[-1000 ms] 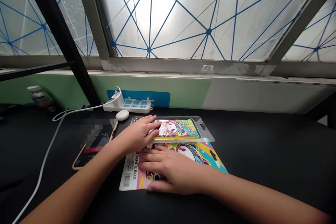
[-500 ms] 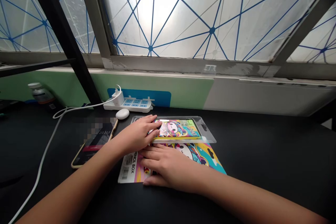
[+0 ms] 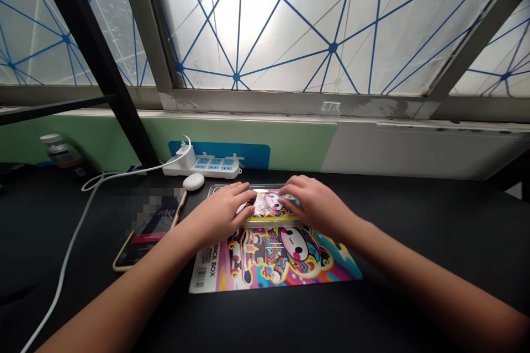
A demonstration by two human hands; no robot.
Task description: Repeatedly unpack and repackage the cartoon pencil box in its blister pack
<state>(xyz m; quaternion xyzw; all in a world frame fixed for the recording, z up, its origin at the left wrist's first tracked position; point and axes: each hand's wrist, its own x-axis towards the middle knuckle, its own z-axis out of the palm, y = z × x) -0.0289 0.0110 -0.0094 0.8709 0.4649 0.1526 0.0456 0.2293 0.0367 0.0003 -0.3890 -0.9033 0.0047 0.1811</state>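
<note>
A colourful cartoon pencil box [image 3: 271, 204] with a yellow edge lies in a clear plastic blister tray [image 3: 259, 223]. My left hand [image 3: 227, 207] rests over its left end, fingers stretched out and apart. Over the right end lies my right hand [image 3: 317, 203], fingers extended and the thumb apart, covering that part of the box. Just in front is a flat printed card [image 3: 285, 265] marked "PENCIL BOX", with a cartoon figure and a barcode. Its upper edge meets or passes under the tray; I cannot tell which.
A phone [image 3: 144, 237] lies to the left on the black table [image 3: 414, 265]. Behind it are a round white case [image 3: 193, 181] and a white power strip [image 3: 215, 166] with a plug and cable [image 3: 68, 248]. A bottle [image 3: 62, 151] stands far left, near a black post [image 3: 95, 60].
My right hand has left the printed card and moved up onto the right end of the pencil box. The card's picture is now uncovered. My left hand stays nearly in place.
</note>
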